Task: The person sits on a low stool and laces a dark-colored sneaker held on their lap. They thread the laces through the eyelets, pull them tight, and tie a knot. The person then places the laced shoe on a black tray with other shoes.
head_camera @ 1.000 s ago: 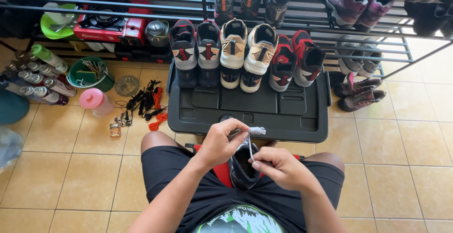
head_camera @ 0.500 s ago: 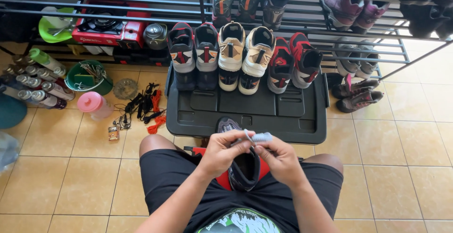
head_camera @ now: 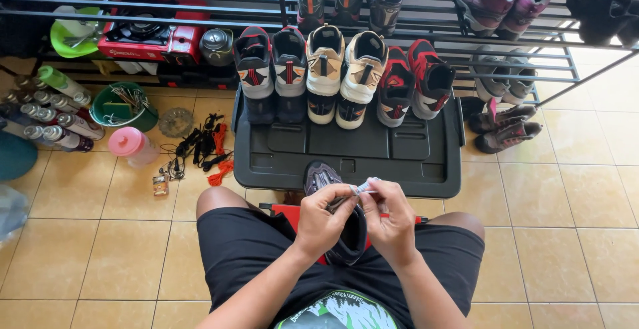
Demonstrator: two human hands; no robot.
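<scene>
I sit on a red stool with a dark grey sneaker [head_camera: 322, 177] upright between my knees, toe pointing away from me. My left hand [head_camera: 323, 221] grips the shoe's collar and pinches a dark lace near the tongue. My right hand [head_camera: 388, 217] is closed on a pale lace end [head_camera: 365, 186] just above the shoe's opening. Both hands touch over the shoe. The heel part of the shoe is hidden behind my fingers.
A black plastic bin lid [head_camera: 346, 146] lies in front of me with three pairs of sneakers [head_camera: 339, 69] along its far edge. A metal shoe rack [head_camera: 426, 9] stands behind. Left on the tiles: pink cup [head_camera: 128, 144], green basket [head_camera: 120, 106], spray cans [head_camera: 53, 119], cords [head_camera: 200, 149].
My hands have drawn closer together over the shoe; the pale lace end went from my left hand's raised pull to my right fingers, lower and nearer the tongue.
</scene>
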